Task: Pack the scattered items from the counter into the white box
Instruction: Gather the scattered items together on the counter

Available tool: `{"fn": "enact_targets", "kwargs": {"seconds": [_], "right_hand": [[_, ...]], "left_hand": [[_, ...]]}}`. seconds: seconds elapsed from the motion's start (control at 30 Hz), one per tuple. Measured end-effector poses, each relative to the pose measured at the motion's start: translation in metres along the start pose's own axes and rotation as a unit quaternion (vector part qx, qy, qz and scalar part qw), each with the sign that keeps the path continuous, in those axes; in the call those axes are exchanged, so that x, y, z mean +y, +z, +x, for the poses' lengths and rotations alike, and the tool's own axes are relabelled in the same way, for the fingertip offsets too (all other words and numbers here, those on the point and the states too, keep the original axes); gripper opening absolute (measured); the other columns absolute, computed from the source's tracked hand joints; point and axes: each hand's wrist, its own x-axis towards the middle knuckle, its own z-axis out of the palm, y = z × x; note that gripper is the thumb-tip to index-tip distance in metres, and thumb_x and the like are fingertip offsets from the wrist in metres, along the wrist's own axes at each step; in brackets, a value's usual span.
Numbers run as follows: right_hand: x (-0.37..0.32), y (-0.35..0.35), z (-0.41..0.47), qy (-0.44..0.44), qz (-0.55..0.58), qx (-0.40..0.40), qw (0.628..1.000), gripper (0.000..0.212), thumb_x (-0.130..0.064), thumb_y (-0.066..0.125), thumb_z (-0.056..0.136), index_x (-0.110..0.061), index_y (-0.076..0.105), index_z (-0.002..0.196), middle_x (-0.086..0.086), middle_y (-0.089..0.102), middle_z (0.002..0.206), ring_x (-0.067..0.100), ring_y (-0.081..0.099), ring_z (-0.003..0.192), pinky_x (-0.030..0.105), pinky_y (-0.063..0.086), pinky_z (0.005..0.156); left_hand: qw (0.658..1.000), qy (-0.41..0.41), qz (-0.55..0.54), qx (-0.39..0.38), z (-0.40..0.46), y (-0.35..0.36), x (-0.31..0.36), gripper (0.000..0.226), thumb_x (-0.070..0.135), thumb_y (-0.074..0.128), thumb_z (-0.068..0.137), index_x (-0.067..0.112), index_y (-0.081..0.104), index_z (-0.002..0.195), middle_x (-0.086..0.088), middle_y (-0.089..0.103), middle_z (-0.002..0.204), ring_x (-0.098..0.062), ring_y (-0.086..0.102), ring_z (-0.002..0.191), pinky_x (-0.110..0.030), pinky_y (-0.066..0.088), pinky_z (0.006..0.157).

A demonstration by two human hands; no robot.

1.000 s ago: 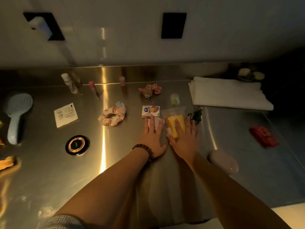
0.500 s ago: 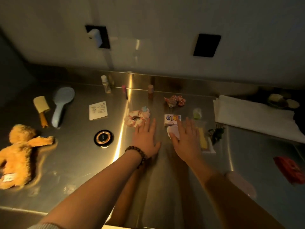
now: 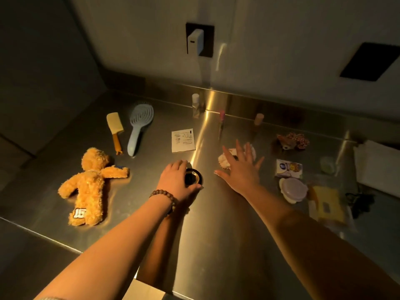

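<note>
Dim steel bench (image 3: 216, 245): our left hand (image 3: 175, 180) has moved onto the black compact (image 3: 193, 177), curling around it; our right hand (image 3: 242, 169) now hovers open over the scrunchie (image 3: 225, 161), both first pickups.

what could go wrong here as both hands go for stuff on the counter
The left hand only cups the black compact from above on slick steel, so it may slide rather than lift. The right hand is spread flat over the scrunchie, with no grip yet. Dim light hides the small items at the right.
</note>
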Motion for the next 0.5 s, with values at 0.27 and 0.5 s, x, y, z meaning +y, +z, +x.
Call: {"fn": "enact_targets", "kwargs": {"seconds": [0.27, 0.5], "right_hand": [[0.008, 0.019, 0.013, 0.011, 0.040, 0.024, 0.999, 0.051, -0.038, 0.048, 0.093, -0.035, 0.034, 0.142, 0.003, 0.032, 0.149, 0.023, 0.020, 0.140, 0.049, 0.031, 0.103], [0.025, 0.009, 0.013, 0.002, 0.065, 0.096, 0.993, 0.037, -0.032, 0.058, 0.087, -0.030, 0.054, 0.125, 0.003, 0.054, 0.120, 0.025, 0.044, 0.118, 0.041, 0.038, 0.089]], "left_hand": [[0.996, 0.083, -0.007, -0.034, 0.013, 0.003, -0.008, 0.080, 0.071, 0.060, 0.066, 0.022, 0.045, 0.128, 0.000, 0.046, 0.121, -0.017, 0.038, 0.112, -0.032, 0.040, 0.097], [0.994, 0.088, -0.034, -0.059, 0.037, 0.003, 0.017, 0.080, 0.062, 0.062, 0.068, 0.021, 0.041, 0.133, 0.000, 0.042, 0.125, -0.017, 0.034, 0.116, -0.032, 0.039, 0.098]]}}
